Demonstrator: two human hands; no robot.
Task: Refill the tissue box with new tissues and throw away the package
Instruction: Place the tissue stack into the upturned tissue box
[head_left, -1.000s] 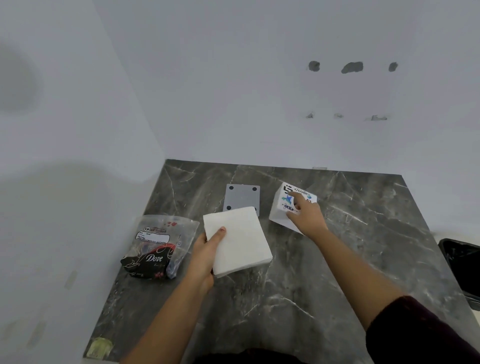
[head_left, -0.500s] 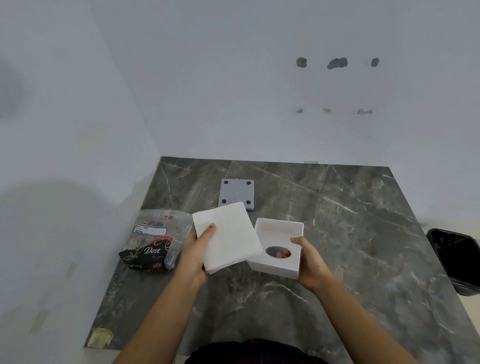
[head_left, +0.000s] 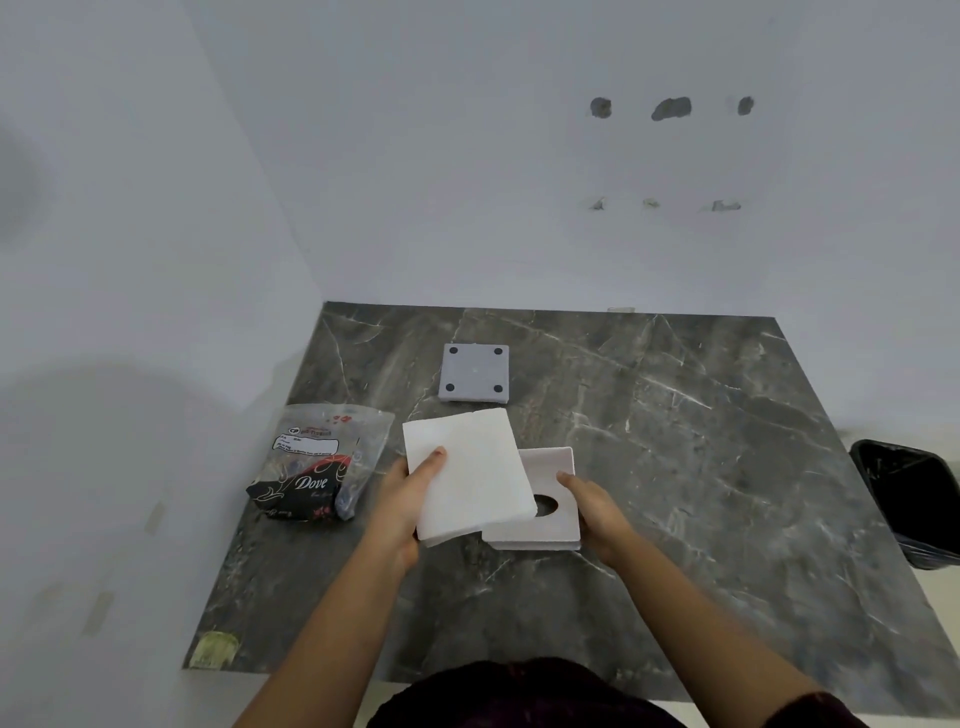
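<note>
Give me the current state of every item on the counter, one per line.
tissue stack: unwrapped, held by left hand, partly over the box.
tissue box: open side up, empty, steadied by right hand.
gray base plate: detached, lying feet-up.
Dove package: crumpled, on counter.
black bin: open.

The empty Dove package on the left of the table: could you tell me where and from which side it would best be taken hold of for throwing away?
Probably the clear upper end of the Dove package. It lies flat and crumpled on the table, its printed end bunched nearest the person. Coming from above, pinching the loose film should lift it whole. Both hands are occupied: left hand on the tissue stack, right hand on the tissue box.
</note>
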